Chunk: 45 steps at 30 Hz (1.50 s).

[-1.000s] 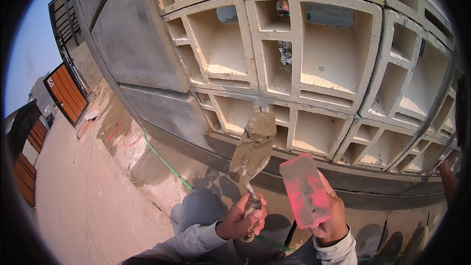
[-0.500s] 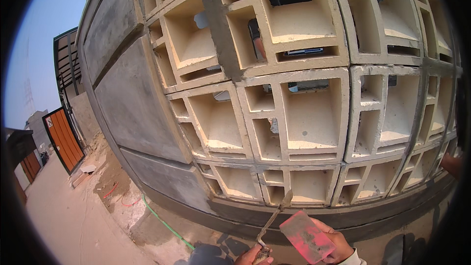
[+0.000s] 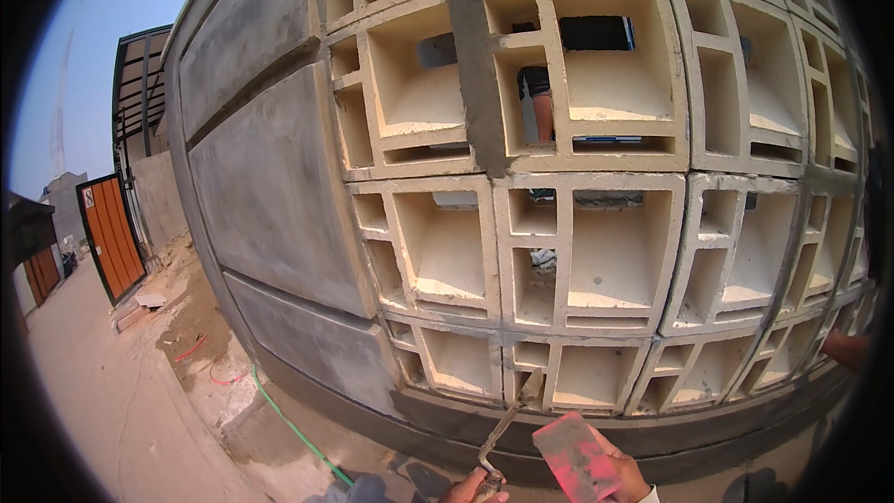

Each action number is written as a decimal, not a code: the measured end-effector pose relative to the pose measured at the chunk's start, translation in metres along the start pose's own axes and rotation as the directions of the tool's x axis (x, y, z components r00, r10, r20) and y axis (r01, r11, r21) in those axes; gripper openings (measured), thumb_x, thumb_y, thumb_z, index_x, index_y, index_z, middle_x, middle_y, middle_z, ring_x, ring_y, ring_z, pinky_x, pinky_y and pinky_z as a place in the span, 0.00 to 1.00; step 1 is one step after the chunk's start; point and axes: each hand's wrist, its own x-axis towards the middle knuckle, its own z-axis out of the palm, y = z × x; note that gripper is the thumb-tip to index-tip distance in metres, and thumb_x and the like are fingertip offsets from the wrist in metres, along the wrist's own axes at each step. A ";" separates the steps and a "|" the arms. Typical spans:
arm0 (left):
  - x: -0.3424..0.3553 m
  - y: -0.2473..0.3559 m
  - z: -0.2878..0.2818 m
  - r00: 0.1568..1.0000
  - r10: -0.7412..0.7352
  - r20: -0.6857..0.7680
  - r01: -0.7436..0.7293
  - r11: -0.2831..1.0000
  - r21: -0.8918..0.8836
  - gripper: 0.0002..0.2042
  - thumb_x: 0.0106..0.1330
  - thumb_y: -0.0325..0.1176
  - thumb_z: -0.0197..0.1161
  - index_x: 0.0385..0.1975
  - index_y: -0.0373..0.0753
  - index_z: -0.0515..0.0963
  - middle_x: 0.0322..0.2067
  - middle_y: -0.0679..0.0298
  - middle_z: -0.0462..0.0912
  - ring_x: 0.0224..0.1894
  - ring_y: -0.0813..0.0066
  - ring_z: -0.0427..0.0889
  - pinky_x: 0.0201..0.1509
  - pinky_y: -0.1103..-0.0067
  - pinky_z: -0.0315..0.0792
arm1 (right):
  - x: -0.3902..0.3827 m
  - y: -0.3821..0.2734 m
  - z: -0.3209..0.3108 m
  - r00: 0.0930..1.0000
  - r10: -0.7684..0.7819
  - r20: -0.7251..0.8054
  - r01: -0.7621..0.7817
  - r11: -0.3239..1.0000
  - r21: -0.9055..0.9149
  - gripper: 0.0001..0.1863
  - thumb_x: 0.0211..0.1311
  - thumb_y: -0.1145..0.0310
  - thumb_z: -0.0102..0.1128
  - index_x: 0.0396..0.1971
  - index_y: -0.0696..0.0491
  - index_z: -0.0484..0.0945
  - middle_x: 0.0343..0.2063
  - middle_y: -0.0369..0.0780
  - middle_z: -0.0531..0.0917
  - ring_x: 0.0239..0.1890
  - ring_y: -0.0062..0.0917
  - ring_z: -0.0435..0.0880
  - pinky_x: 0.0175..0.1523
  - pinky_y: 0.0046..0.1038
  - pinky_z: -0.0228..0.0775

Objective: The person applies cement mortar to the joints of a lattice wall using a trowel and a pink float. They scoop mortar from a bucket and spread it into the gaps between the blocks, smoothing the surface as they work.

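My left hand point(image 3: 477, 489) shows only at the lower edge, gripping the handle of a narrow trowel point(image 3: 507, 428) whose tip reaches the bottom row of the cream decorative block wall point(image 3: 596, 261). My right hand point(image 3: 626, 477) holds a pink flat float point(image 3: 575, 456) tilted up beside the trowel. A dark wet mortar joint point(image 3: 477, 65) runs up between the upper blocks. Both hands sit just below the wall's lowest blocks.
Grey rendered panels point(image 3: 270, 177) form the wall's left part, with a dark plinth below. A green hose point(image 3: 293, 428) lies on the ground. Orange gates point(image 3: 112, 233) stand far left. A person's legs show through a block opening point(image 3: 540, 107). Another person's hand point(image 3: 843, 349) appears at right.
The view has tilted upward, so the hands and tools dropped to the lower edge. The trowel, earlier loaded with mortar and raised, now points edge-on at the bottom blocks.
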 end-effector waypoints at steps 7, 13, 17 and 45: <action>0.023 -0.034 -0.039 0.930 0.319 0.180 -0.365 0.845 0.390 0.13 0.71 0.24 0.58 0.53 0.41 0.70 0.22 0.73 0.72 0.16 0.86 0.69 0.19 0.82 0.64 | 0.016 0.019 -0.019 1.000 0.008 0.012 -0.008 1.000 -0.026 0.25 0.68 0.70 0.58 0.64 0.61 0.72 0.53 0.41 0.83 0.52 0.25 0.83 0.55 0.28 0.78; 0.026 -0.029 -0.039 0.921 0.338 0.192 -0.388 0.838 0.383 0.14 0.70 0.24 0.59 0.53 0.39 0.70 0.23 0.70 0.75 0.18 0.82 0.72 0.20 0.79 0.68 | 0.012 0.014 -0.004 0.972 -0.157 0.175 0.192 0.958 -0.211 0.33 0.66 0.72 0.61 0.70 0.60 0.63 0.64 0.43 0.75 0.62 0.28 0.78 0.66 0.29 0.70; 0.031 -0.014 -0.041 0.908 0.344 0.239 -0.419 0.739 0.528 0.15 0.70 0.30 0.62 0.53 0.35 0.70 0.21 0.68 0.78 0.19 0.79 0.77 0.24 0.77 0.71 | 0.021 0.016 -0.005 0.985 -0.104 0.139 0.093 0.992 0.079 0.33 0.70 0.76 0.49 0.75 0.57 0.56 0.67 0.44 0.72 0.62 0.31 0.79 0.63 0.29 0.73; 0.039 0.002 -0.053 0.771 0.422 0.477 -0.583 0.167 0.795 0.21 0.65 0.33 0.71 0.52 0.31 0.72 0.27 0.52 0.83 0.27 0.50 0.84 0.30 0.66 0.76 | 0.026 -0.015 0.009 0.970 -0.110 0.218 0.127 0.990 -0.064 0.28 0.76 0.72 0.45 0.74 0.55 0.60 0.65 0.38 0.75 0.60 0.21 0.77 0.62 0.24 0.70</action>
